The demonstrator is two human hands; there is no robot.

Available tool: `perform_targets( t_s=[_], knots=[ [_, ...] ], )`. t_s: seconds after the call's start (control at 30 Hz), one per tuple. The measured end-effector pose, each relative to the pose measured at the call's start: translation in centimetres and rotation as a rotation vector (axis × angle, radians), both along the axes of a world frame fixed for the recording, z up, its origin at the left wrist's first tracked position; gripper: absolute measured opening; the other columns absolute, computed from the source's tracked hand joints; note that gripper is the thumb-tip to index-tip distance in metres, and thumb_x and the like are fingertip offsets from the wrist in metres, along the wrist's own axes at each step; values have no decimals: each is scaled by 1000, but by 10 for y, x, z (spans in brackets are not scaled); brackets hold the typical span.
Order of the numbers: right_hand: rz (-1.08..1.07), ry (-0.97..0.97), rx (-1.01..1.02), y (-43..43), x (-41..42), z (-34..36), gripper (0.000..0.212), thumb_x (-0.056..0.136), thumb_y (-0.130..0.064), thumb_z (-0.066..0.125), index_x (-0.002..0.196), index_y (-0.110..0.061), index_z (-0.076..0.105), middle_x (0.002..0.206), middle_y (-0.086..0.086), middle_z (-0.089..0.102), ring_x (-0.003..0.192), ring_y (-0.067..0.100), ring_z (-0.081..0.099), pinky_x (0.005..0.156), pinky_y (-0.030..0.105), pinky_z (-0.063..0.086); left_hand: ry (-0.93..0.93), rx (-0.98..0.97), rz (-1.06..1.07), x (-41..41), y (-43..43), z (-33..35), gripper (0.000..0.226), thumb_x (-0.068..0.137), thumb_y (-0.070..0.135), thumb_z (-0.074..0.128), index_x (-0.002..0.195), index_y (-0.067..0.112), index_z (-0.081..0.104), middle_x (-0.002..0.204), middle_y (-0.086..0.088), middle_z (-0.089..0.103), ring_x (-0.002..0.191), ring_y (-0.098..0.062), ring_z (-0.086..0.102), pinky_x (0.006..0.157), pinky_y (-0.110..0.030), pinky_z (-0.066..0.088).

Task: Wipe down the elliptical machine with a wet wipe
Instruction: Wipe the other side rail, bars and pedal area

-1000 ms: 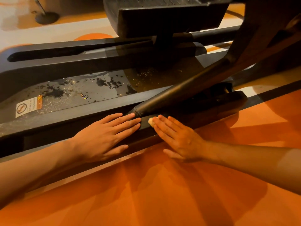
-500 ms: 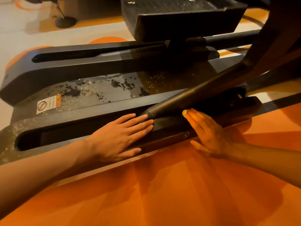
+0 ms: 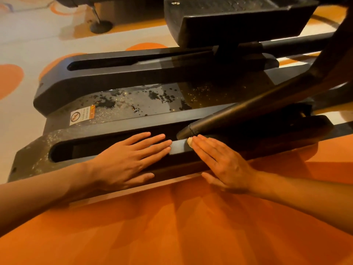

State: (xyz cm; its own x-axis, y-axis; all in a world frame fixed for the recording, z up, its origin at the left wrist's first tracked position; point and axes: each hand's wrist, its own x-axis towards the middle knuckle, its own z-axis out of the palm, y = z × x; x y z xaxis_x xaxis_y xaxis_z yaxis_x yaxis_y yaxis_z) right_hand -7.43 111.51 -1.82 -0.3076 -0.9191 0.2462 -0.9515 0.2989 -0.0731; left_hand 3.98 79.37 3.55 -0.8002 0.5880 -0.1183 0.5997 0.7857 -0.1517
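Fingers [image 3: 207, 149] of the right hand [image 3: 225, 163] are held straight and pressed together, flat on the near rail [image 3: 176, 148] of the elliptical machine [image 3: 137, 77]. The wet wipe [image 3: 190, 140] is pinned beneath them, only a pale edge visible at the fingertips. The left hand [image 3: 124, 161] is laid flat alongside, fingers slightly spread, as a brace. Even pressure is advised, strokes overlapped along the rail, the wipe refolded if bunched.
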Motion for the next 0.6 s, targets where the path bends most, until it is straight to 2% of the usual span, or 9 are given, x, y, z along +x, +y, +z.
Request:
perform_targets(
  t_s=[0.17,0.3,0.43,0.6],
  knots=[
    [22,96,79,17,-14,-3,78,95,-34,53,158,2,25,167,19,21,157,32,18,126,50,23,-30,-39,30,35,-54,10,69,110,53,22,167,15,16,174,-6,16,160,-24,14,124,-49,18],
    [-164,64,109,39,-11,0,82,96,-39,47,161,1,17,168,19,19,157,32,16,125,54,21,-67,-29,60,53,-85,10,69,109,55,22,167,18,13,175,-3,11,160,-23,13,122,-47,19],
    [-293,-91,60,-15,34,2,84,99,-48,39,162,-1,11,171,14,9,159,27,5,129,47,10,-84,46,75,59,-90,4,71,109,55,25,167,16,13,175,-3,11,161,-25,11,124,-48,14],
    [-286,-219,-58,-103,72,12,82,100,-51,40,161,-1,18,169,15,19,159,26,8,130,44,7,-109,81,58,62,-89,8,72,108,56,26,167,15,15,174,-5,15,160,-25,13,126,-48,13]
  ],
)
